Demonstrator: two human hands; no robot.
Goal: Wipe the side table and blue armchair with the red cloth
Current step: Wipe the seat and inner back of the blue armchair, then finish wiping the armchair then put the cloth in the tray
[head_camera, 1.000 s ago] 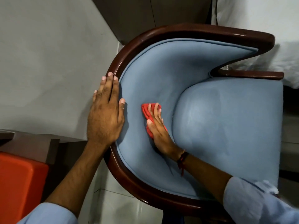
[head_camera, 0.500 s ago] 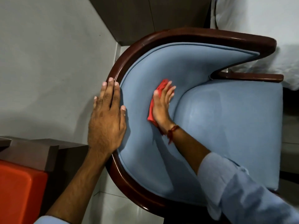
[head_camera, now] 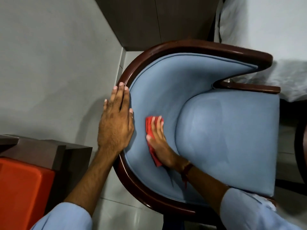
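The blue armchair (head_camera: 224, 138) with a curved dark wood rim fills the middle and right of the view, seen from above. My right hand (head_camera: 159, 143) presses the red cloth (head_camera: 149, 126) flat against the inner blue backrest, low on its left side. The cloth shows above my fingers and below my palm. My left hand (head_camera: 116, 120) lies flat, fingers together, on the wooden rim at the chair's left. A dark brown side table (head_camera: 41, 150) stands at the lower left, partly hidden by an orange object.
An orange plastic object (head_camera: 21, 193) sits at the lower left against the side table. A grey wall (head_camera: 49, 72) is on the left, a dark wood panel (head_camera: 157, 22) beyond the chair, and white bedding (head_camera: 265, 39) at the upper right. Pale floor tiles (head_camera: 124, 213) lie below.
My right hand has slid the red cloth back down the backrest from its higher spot half a second ago. My left hand has stayed on the rim.
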